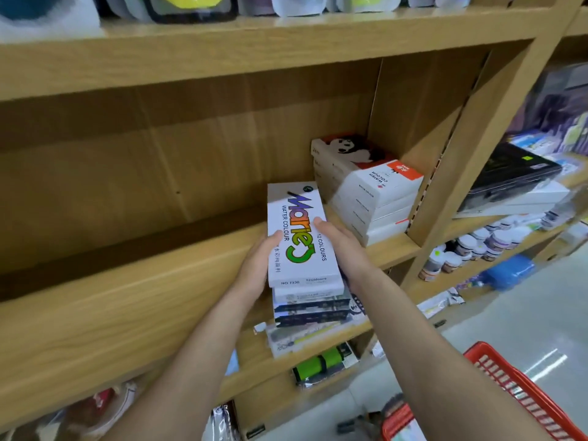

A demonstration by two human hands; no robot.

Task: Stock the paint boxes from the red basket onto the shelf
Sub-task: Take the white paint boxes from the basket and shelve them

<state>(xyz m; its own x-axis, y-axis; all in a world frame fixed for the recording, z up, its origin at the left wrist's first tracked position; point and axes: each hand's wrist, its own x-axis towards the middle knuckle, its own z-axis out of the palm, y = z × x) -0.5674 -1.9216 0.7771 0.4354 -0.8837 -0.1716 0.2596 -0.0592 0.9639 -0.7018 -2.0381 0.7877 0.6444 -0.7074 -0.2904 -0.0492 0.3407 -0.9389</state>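
Red basket (521, 393) at the feet; both hands, left hand (257, 265) and right hand (346, 249), clamp what looks like a stack of paint boxes (299, 237) half onto the shelf (127, 300); uneven squeeze could spill them.

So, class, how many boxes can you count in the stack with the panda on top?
4 that show, stacked at the right end of the shelf: the panda box on top, three white boxes beneath. More may be hidden behind.
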